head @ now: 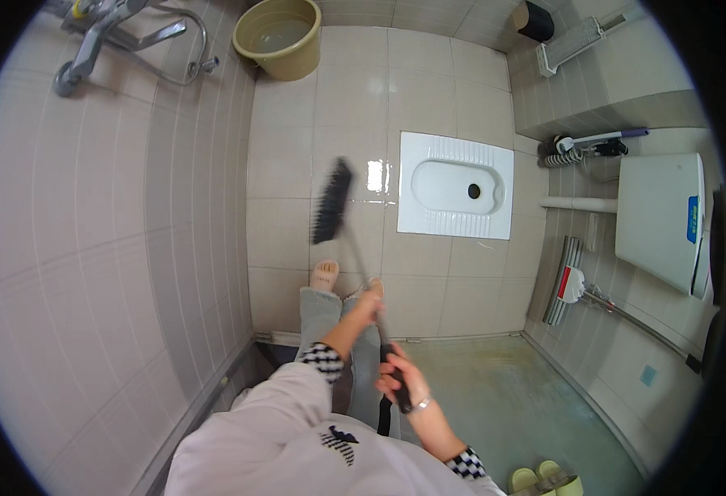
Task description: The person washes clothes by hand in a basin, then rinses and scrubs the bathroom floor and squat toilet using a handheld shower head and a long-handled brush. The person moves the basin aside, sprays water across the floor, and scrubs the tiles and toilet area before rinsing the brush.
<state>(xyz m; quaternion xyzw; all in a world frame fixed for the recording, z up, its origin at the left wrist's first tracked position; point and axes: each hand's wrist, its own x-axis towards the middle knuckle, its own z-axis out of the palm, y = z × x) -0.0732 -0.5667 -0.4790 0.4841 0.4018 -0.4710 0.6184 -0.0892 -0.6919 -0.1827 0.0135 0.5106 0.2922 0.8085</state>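
A long-handled broom (pixel 333 201) with black bristles reaches away from me over the wet tiled floor (pixel 350 149). My left hand (pixel 370 305) is closed around its grey shaft, near my feet. Lower down, my right hand (pixel 403 375) grips the black end of the handle. The bristle head is blurred and lies left of a white squat toilet (pixel 456 185) set in the floor. Pink slippers (pixel 324 274) are on my feet, just below the broom head.
A beige water bucket (pixel 279 40) stands at the upper left, near a wall-mounted faucet (pixel 84 59). Along the right wall are a white cistern (pixel 657 217), a toilet brush (pixel 604 137) and a squeeze mop (pixel 570 285). Yellow-green slippers (pixel 549 480) lie at the lower right.
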